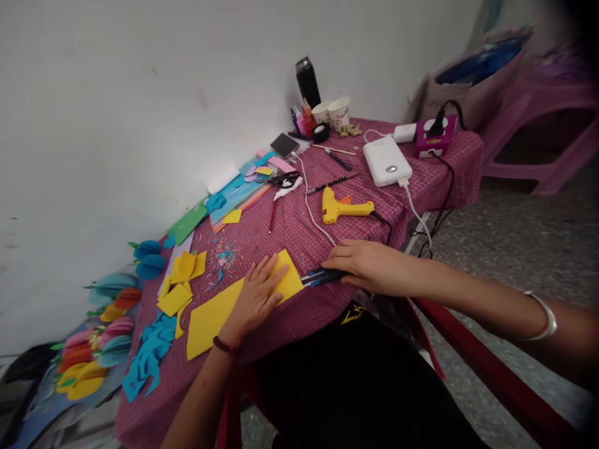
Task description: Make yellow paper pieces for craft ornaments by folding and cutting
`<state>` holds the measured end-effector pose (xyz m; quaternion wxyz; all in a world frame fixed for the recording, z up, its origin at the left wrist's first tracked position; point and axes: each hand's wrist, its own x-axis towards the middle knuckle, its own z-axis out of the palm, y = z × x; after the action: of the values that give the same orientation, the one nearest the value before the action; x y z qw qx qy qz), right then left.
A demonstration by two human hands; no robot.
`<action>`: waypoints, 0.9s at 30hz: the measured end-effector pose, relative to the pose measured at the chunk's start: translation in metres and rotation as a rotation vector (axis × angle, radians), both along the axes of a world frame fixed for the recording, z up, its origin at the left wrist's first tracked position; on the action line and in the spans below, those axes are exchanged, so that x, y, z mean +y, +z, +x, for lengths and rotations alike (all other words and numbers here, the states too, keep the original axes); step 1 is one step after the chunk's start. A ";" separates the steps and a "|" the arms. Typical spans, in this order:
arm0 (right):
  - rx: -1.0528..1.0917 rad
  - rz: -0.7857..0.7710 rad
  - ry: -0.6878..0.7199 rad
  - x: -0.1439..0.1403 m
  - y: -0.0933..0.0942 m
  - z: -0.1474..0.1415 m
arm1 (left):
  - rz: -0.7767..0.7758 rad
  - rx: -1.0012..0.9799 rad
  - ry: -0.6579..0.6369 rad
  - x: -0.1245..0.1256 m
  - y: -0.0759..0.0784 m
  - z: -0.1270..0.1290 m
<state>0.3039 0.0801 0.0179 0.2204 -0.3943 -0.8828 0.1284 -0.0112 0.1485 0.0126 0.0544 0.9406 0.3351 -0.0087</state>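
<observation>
My left hand (255,293) lies flat on a long sheet of yellow paper (208,327) near the table's front edge, its fingers stretched over the sheet. At the paper's right end, my right hand (362,265) has its fingers closed over slim dark blue and black pen-like tools (321,276). Their light tips point at the paper; how far the fingers wrap around them is partly hidden. Folded yellow paper pieces (180,284) and crumpled blue paper scraps (152,352) lie left of the sheet. Small paper clippings (224,255) are scattered behind it.
A yellow glue gun (344,207), white power bank (387,161) and cables lie behind my right hand. Black scissors (283,179), coloured paper and a phone (284,146) are along the wall. Paper cups (339,112) and a black flask (307,81) stand at the back.
</observation>
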 end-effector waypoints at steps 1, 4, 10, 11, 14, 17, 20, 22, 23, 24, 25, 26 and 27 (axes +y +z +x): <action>0.005 -0.015 0.006 0.000 0.000 -0.001 | -0.017 0.016 0.000 0.001 0.000 0.000; 0.045 -0.053 0.005 -0.007 -0.003 -0.001 | -0.044 0.022 0.054 0.003 0.000 0.002; 0.069 -0.078 -0.064 -0.029 -0.013 -0.003 | -0.064 -0.026 0.101 0.001 -0.002 0.002; 0.071 -0.074 -0.083 -0.032 -0.015 -0.006 | -0.063 -0.033 0.096 0.000 -0.002 0.001; 0.077 -0.071 -0.131 -0.035 -0.020 -0.018 | -0.061 -0.035 0.080 0.000 -0.003 0.000; 0.090 -0.072 -0.145 -0.036 -0.024 -0.023 | -0.062 -0.032 0.077 0.000 -0.003 0.000; 0.095 -0.080 -0.123 -0.039 -0.027 -0.019 | -0.067 -0.041 0.086 0.000 -0.004 -0.001; 0.098 -0.081 -0.121 -0.041 -0.027 -0.016 | -0.068 -0.047 0.086 -0.001 -0.004 -0.001; 0.100 -0.078 -0.126 -0.041 -0.027 -0.017 | -0.067 -0.050 0.083 -0.001 -0.004 -0.001; 0.103 -0.071 -0.132 -0.042 -0.027 -0.019 | -0.065 -0.053 0.081 -0.001 -0.005 -0.001; 0.105 -0.065 -0.139 -0.042 -0.027 -0.022 | -0.061 -0.054 0.078 -0.001 -0.005 -0.001; 0.105 -0.061 -0.145 -0.041 -0.026 -0.026 | -0.058 -0.054 0.077 -0.001 -0.005 -0.001; 0.104 -0.060 -0.150 -0.041 -0.026 -0.030 | -0.055 -0.052 0.075 -0.001 -0.005 -0.001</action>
<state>0.2734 0.0394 -0.0078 0.2629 -0.4588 -0.8339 0.1581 -0.0119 0.1474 0.0075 0.0891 0.9255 0.3681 0.0088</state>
